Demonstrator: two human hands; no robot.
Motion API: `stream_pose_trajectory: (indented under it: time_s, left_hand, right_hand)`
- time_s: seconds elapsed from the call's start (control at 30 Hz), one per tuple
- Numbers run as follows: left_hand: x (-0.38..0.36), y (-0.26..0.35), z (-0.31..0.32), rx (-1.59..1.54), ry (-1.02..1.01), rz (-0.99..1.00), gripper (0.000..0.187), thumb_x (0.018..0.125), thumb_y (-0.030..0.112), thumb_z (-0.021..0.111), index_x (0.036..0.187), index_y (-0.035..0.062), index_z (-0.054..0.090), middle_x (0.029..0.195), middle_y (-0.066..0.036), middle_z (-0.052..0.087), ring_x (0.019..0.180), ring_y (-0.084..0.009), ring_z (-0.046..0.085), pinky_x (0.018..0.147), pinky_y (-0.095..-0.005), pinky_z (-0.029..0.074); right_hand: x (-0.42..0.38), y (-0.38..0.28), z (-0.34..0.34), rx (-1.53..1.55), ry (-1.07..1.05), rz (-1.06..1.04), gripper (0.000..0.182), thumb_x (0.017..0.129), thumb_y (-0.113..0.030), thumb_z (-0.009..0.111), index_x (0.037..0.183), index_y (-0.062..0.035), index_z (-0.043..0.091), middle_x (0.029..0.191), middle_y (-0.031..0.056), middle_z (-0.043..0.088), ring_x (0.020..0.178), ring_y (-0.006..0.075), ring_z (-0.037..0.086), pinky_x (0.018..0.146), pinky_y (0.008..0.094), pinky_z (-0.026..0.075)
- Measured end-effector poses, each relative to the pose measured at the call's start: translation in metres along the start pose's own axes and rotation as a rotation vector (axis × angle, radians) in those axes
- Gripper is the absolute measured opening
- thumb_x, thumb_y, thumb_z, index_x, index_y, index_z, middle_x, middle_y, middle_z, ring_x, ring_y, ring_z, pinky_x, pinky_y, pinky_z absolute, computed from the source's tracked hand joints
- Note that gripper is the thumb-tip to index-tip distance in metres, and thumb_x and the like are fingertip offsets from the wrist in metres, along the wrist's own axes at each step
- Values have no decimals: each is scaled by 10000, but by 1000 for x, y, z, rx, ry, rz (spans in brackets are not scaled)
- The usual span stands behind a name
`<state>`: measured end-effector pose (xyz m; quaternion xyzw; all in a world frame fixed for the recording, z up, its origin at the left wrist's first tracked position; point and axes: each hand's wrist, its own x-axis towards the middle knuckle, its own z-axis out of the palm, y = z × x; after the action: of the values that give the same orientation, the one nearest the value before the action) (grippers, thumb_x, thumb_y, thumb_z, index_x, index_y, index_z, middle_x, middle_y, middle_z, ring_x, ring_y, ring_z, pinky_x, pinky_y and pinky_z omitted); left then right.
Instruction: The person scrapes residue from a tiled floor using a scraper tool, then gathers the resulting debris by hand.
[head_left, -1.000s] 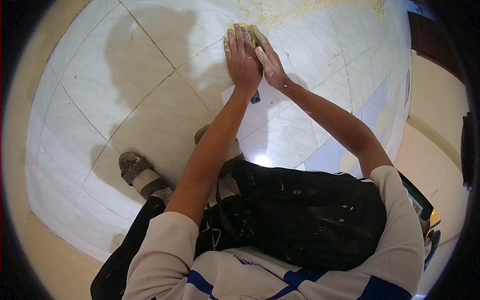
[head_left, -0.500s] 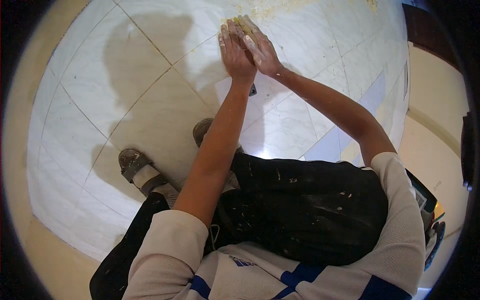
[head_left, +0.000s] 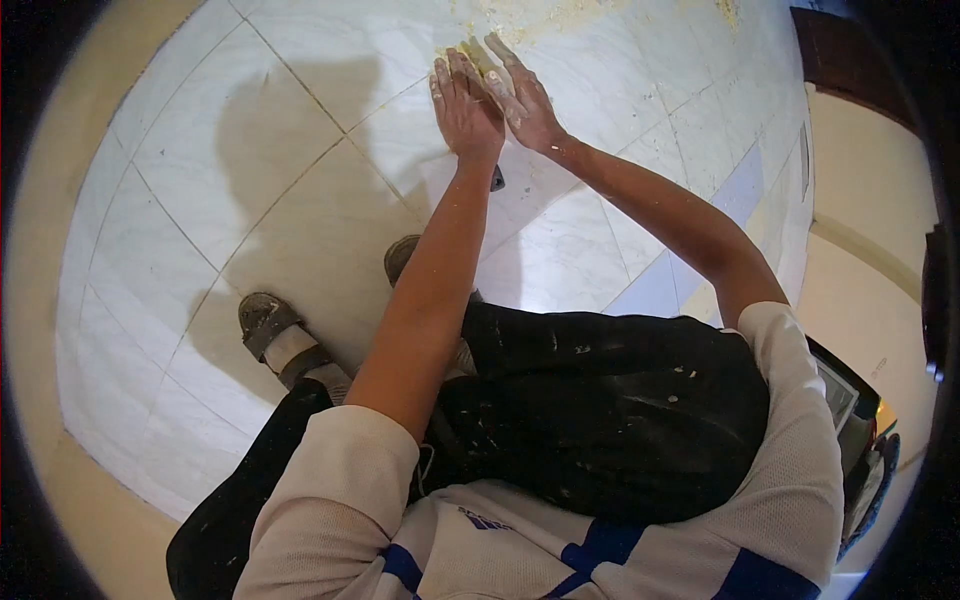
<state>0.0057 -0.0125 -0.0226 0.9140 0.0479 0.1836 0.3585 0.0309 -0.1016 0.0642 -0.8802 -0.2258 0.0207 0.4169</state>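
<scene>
My left hand (head_left: 468, 112) is stretched out over the tiled floor, fingers straight and side by side, coated with pale powder at the tips. Close beside it on the right, my right hand (head_left: 532, 108) is open too, its fingers extended and whitish with the same residue. Yellow crumbly material (head_left: 480, 55) shows around the fingertips between the two hands. Whether any of it is held in the palms is hidden. Just below the wrists a small dark flat piece (head_left: 498, 178) lies on a pale surface, partly covered by my left wrist.
Yellow crumbs (head_left: 545, 18) are scattered on the white floor tiles (head_left: 290, 190) at the top. My sandalled foot (head_left: 270, 325) rests on the tiles at left. A cream wall (head_left: 865, 180) and a dark brown object (head_left: 850, 60) stand at right, with a box-like item (head_left: 838, 395) behind my arm.
The hands have parted slightly: they were pressed closer together, and a gap now shows between the fingers. The view has shifted a little.
</scene>
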Motion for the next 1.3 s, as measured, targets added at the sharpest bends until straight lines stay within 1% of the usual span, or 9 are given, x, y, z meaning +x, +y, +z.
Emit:
stream_pose_trajectory:
  time_s: [0.2,0.3,0.37,0.57,0.7,0.87,1.07,1.17,1.3]
  left_hand:
    - [2,-3,-10,-79,-62,-52,707,1019,239,554,1619,-31,296,1714,-190,258,1592,-383,194,1306,-522,87]
    - [7,-8,-25,-247,5,-77,748,1045,227,537,1661,-1,178,1722,-190,236,1598,-401,171,1296,-561,49]
    - [6,-16,-52,-263,38,-117,771,1062,241,525,1674,11,114,1725,-199,223,1605,-398,151,1295,-565,25]
    - [-17,-69,-98,-365,164,-270,692,1088,279,520,1665,43,218,1723,-195,237,1598,-381,192,1297,-536,118]
    - [-26,-79,-115,-658,203,-347,691,1067,268,590,1643,34,287,1635,-181,410,1501,-331,396,1251,-473,275]
    - [-23,-81,-116,-434,189,-281,632,1043,210,623,1595,30,375,1581,-196,463,1475,-354,414,1232,-482,314]
    - [-15,-82,-112,-473,218,-288,544,1021,177,655,1490,-17,460,1512,-211,507,1438,-380,442,1206,-500,340]
    - [-17,-87,-107,-456,239,-203,506,1006,168,677,1435,-24,491,1486,-212,522,1420,-387,457,1192,-504,352]
    - [-18,-89,-100,-427,265,-181,514,1023,195,678,1445,-32,492,1444,-206,532,1391,-350,478,1191,-475,353]
  right_hand:
    - [-12,7,-13,-70,12,19,554,1071,-298,544,1533,-6,458,1615,272,405,1504,409,392,1239,441,317]
    - [-22,13,-13,-223,109,-20,491,1046,-292,604,1434,-1,529,1457,256,543,1348,398,539,1143,445,420]
    - [-32,9,-14,-214,71,141,451,1020,-296,655,1346,-1,556,1304,223,580,1199,379,586,1039,454,469]
    - [-76,34,1,-301,-52,329,472,946,-368,762,1180,7,594,1091,195,594,965,341,620,861,456,518]
    - [-85,13,0,-172,-180,635,568,890,-547,790,1044,-15,665,993,173,708,940,317,699,820,434,550]
    - [-88,-5,-5,-111,-357,857,612,830,-623,821,990,-44,707,908,132,764,870,273,747,779,406,573]
    - [-80,3,6,-243,-329,749,603,809,-634,830,998,-73,715,874,100,770,809,246,755,735,399,584]
    - [-74,-7,6,-401,-321,620,562,805,-562,869,940,-40,709,723,86,742,674,210,739,662,356,583]
    - [-70,-7,6,-442,-320,506,578,786,-600,854,971,-70,716,821,94,764,776,264,757,720,403,594]
